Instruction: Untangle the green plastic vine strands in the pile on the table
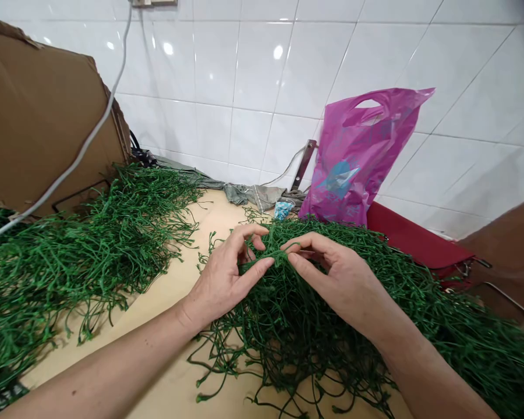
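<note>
A heap of thin green plastic stems [332,326] lies on the tan table [174,302] in front of me. My left hand [227,273] and my right hand [332,273] meet above the heap's near top. Both pinch the same green stem [279,256] between thumb and fingers, the fingertips almost touching. My forearms rest over the lower part of the heap.
A second pile of green stems [70,256] covers the table's left side. A brown cardboard box [39,116] with a grey cable [82,145] across it stands at the left. A pink plastic bag [358,157], a red tray [414,238] and a white tiled wall [253,75] lie behind.
</note>
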A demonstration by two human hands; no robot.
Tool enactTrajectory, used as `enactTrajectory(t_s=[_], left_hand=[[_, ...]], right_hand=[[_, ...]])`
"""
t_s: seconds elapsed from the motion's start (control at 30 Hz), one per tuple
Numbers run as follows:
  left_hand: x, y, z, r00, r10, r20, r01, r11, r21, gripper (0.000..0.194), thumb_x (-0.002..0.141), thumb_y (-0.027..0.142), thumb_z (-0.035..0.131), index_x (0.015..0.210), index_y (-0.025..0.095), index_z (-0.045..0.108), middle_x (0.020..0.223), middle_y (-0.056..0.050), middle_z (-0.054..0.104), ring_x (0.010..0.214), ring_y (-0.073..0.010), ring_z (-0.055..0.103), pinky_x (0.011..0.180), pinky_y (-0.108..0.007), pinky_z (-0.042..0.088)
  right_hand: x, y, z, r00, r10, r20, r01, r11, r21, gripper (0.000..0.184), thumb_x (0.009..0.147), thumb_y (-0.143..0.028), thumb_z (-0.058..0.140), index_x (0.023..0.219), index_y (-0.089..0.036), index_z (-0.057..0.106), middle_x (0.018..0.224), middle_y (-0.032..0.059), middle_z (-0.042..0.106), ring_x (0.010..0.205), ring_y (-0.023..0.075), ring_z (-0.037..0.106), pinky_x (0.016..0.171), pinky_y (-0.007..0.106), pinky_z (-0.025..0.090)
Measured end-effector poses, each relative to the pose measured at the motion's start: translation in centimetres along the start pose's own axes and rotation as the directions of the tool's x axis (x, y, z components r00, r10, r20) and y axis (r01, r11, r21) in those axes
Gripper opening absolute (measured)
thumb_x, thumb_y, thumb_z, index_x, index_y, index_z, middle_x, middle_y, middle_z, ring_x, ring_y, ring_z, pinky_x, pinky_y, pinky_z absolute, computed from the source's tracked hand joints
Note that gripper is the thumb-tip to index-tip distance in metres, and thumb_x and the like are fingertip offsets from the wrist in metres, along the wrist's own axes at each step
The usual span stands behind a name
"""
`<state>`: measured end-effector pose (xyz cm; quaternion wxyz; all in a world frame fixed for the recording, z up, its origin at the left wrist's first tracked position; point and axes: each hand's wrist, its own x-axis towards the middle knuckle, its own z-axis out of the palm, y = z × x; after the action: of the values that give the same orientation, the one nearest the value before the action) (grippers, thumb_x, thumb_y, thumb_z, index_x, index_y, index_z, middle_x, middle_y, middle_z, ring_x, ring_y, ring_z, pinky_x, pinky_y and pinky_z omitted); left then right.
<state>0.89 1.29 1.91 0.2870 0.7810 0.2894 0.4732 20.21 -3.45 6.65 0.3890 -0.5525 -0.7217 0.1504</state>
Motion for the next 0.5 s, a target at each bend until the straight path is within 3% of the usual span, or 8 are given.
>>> enactTrajectory(t_s=[0.1,0.23,0.3,0.4,0.5], left_hand=[[0.2,0.2,-0.2,0.997,0.036,0.061,-0.040,0.998,0.055,0.017,0.101,0.025,0.050,0.111,0.022,0.062,0.099,-0.003,0.068,0.087,-0.0149,0.060,0.079,-0.027,0.046],[0.5,0.7,-0.2,0.985,-0.053,0.164,0.030,0.989,0.142,0.014,0.100,0.025,0.050,0.100,0.020,0.064,0.074,0.003,0.062,0.067,-0.0135,0.056,0.066,-0.025,0.042],[0.6,1.1,-0.1,0.981,-0.054,0.187,0.023,0.985,0.169,0.013,0.100,0.024,0.050,0.095,0.020,0.062,0.067,0.005,0.056,0.062,-0.0123,0.051,0.062,-0.024,0.038],[0.6,1.8,0.1,0.983,-0.055,0.177,0.030,0.990,0.138,0.015,0.100,0.023,0.049,0.088,0.020,0.058,0.062,0.007,0.046,0.057,-0.0105,0.044,0.059,-0.024,0.034],[0.5,1.9,0.0,0.986,-0.078,0.147,0.064,0.993,0.094,0.016,0.100,0.024,0.048,0.086,0.020,0.056,0.062,0.008,0.042,0.056,-0.0098,0.040,0.058,-0.024,0.032]], right_hand=[[-0.1,-0.3,0.3,0.995,-0.100,-0.009,0.099,0.993,-0.058,0.011,0.091,-0.021,0.054,0.090,-0.023,0.065,0.092,0.0014,0.074,0.083,0.0178,0.069,0.079,0.031,0.054],[-0.1,-0.1,0.7,0.940,-0.337,-0.045,0.308,0.901,-0.305,0.017,0.087,-0.011,0.048,0.083,-0.023,0.060,0.090,0.0055,0.072,0.089,0.0220,0.068,0.083,0.036,0.052],[0.0,0.0,1.1,0.919,-0.389,-0.070,0.334,0.858,-0.390,0.018,0.085,-0.009,0.046,0.080,-0.023,0.057,0.085,0.0056,0.070,0.086,0.0225,0.067,0.081,0.036,0.051],[0.3,0.3,1.4,0.932,-0.324,-0.162,0.242,0.890,-0.387,0.015,0.083,-0.012,0.049,0.077,-0.023,0.056,0.077,0.0026,0.068,0.070,0.0184,0.064,0.071,0.031,0.050],[0.7,1.6,-0.3,0.945,-0.095,-0.313,0.012,0.967,-0.256,0.009,0.082,-0.020,0.053,0.075,-0.024,0.057,0.073,0.0020,0.069,0.063,0.0175,0.062,0.062,0.030,0.047]])
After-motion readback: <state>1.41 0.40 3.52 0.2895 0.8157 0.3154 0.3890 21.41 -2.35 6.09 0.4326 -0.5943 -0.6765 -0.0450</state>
